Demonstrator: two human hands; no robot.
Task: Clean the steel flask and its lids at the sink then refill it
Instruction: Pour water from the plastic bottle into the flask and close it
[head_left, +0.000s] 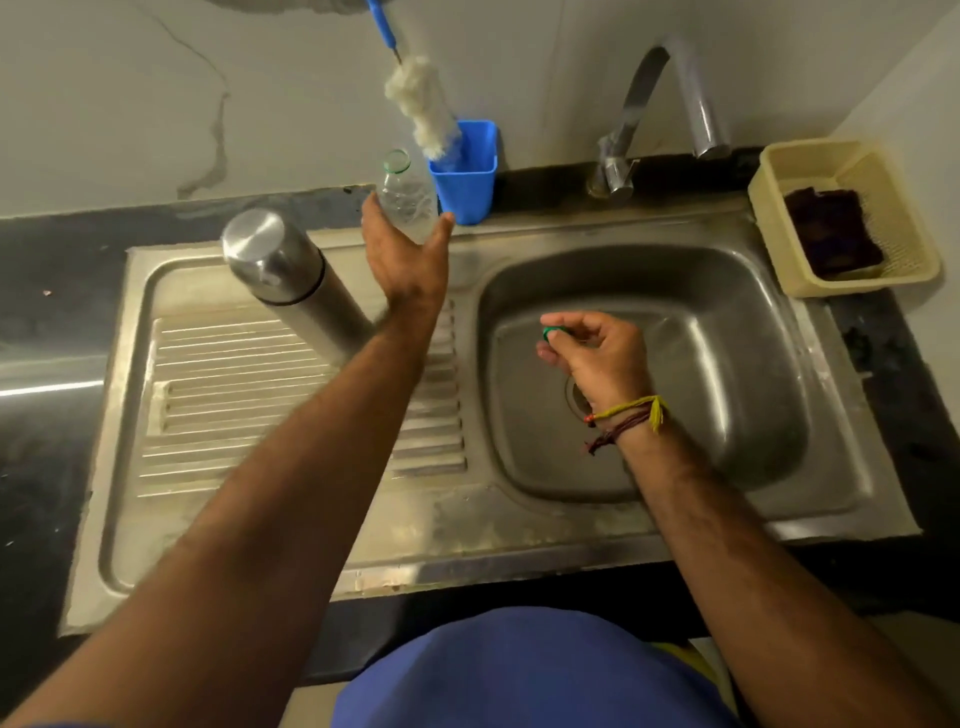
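Steel flask (291, 280): one — left of basin (727, 312)
Left hand (405, 254): wide, by one bottle (408, 200)
Right hand (602, 353): pinches one green cap (549, 332) — over basin

Left hand (406, 260) open, right hand (597, 358) pinched.

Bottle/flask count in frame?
2: steel flask standing on the drainboard; clear plastic bottle at the left hand, beside the blue cup. None seem hidden.

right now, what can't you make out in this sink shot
Head view:
- Steel flask base: hidden behind the left forearm.
- Brush handle top: cut off by the upper edge.
- Drain: mostly covered by the right hand pinching the green cap.
- Left hand on plastic bottle: motion blur, grip unclear.
- Dark item in basket: too dim to identify.
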